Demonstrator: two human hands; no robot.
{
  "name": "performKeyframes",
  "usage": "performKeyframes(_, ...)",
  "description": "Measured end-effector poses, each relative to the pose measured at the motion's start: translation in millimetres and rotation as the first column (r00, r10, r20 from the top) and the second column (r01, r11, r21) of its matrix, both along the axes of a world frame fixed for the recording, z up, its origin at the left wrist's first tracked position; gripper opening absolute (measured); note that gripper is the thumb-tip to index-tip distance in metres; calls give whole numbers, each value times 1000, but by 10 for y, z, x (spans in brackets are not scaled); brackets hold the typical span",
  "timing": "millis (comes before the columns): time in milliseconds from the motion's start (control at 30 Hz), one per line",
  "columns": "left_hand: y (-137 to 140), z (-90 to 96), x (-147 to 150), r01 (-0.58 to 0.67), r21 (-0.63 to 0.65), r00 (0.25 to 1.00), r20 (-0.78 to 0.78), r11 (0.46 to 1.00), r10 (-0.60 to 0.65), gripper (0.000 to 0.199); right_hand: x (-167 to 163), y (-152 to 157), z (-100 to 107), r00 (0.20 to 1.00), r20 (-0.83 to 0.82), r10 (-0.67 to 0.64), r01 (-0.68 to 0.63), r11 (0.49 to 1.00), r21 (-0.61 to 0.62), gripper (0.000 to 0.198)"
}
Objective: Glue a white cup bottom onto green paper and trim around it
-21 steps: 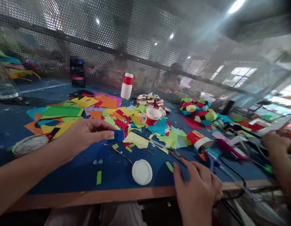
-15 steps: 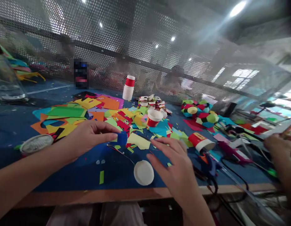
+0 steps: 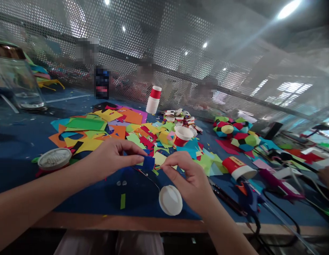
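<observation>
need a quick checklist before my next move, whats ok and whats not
1. Blue paper secure: ok, pinched between the left hand's thumb and fingers.
2. Right hand free: cannot tell, thumb and fingertip meet, and anything between them is too small to see.
3. Dark long-handled tool out of the fingers: ok, it lies on the table beside the right forearm.
4. White rimmed disc on the table: ok, lying near the front edge.
5. Red-and-white paper cup at the right upright: not ok, it is tipped on its side.
6. Blue glue gun switched off: cannot tell, no clear sign either way.
</observation>
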State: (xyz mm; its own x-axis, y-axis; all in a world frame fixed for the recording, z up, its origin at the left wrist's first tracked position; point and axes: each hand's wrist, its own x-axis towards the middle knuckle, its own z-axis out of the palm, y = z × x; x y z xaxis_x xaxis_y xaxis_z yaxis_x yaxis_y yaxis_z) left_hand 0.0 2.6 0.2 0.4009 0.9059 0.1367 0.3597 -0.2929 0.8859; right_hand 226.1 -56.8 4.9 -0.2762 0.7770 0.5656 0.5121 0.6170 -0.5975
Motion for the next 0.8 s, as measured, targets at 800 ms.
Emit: performKeyframes(800,-9,18,13,-18,-8,999,-45,1000,18,27,284,20,72,923,-360,-137,165,985,47,13)
